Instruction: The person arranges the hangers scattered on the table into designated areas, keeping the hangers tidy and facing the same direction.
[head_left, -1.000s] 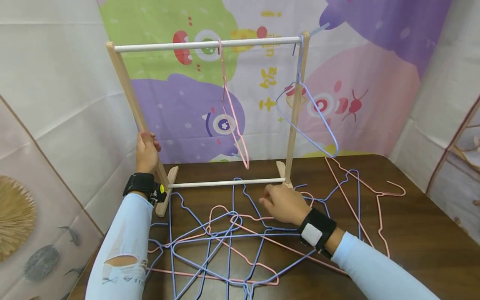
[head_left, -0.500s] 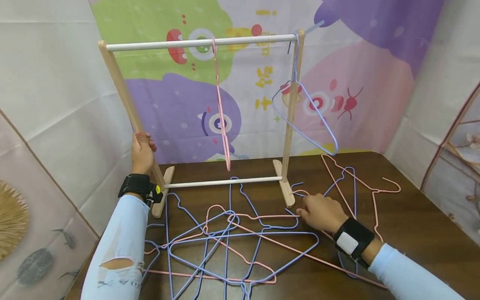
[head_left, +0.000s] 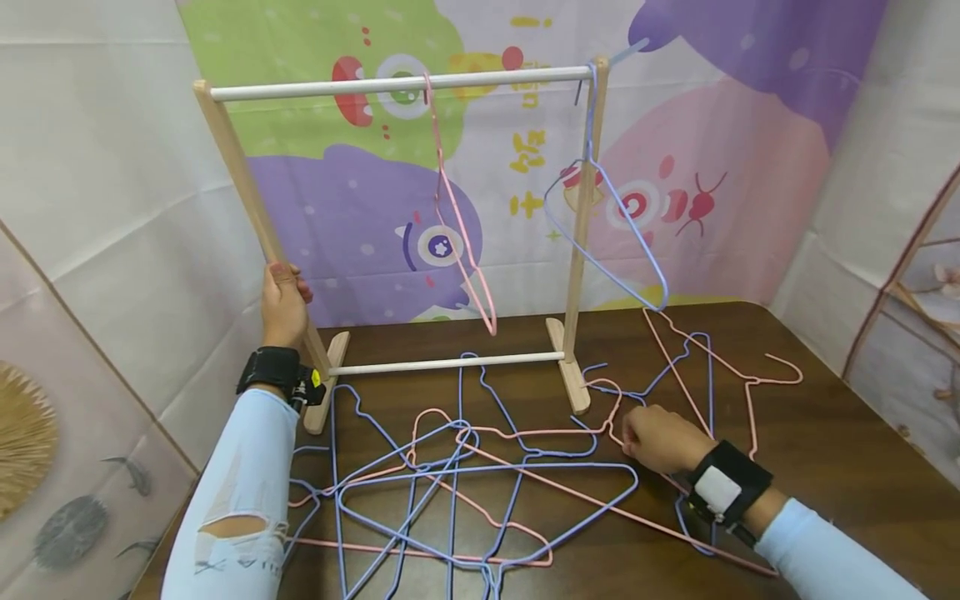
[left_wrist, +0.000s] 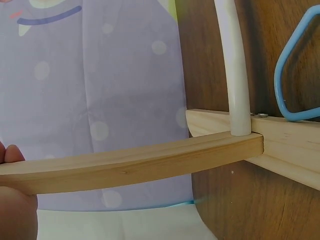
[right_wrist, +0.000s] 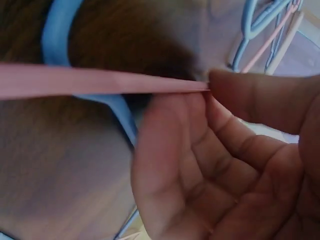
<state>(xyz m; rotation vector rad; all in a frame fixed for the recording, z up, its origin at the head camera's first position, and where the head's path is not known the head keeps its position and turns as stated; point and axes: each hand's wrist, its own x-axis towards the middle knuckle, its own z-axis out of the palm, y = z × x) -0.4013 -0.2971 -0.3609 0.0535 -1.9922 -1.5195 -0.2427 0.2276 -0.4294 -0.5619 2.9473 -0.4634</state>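
My left hand (head_left: 285, 304) grips the left wooden upright (head_left: 247, 175) of a small clothes rack, its fingers partly visible at the left edge of the left wrist view. My right hand (head_left: 663, 437) is low over the table, right of the rack. In the right wrist view its thumb and fingers pinch a pink clothes hanger (right_wrist: 100, 82). That hanger's hook points toward the rack foot, and its long bottom bar (head_left: 600, 505) crosses a blue hanger (head_left: 525, 469) in the pile. On the rack's white top rail (head_left: 322, 88) hang one pink hanger (head_left: 468, 242) and one blue hanger (head_left: 630, 212).
Several blue and pink hangers lie tangled in front of the rack. Another pink hanger (head_left: 750, 380) overlaps a blue one (head_left: 709, 375) at the right of the brown table (head_left: 840, 467). The rack's right foot (head_left: 572, 379) stands close to the pinched hanger's hook. A patterned cloth (head_left: 360, 208) hangs behind.
My right hand has moved right and toward the front, from beside the rack's right foot to the pink hanger's shoulder. The hanging pink hanger swings. My left hand keeps its hold on the upright.
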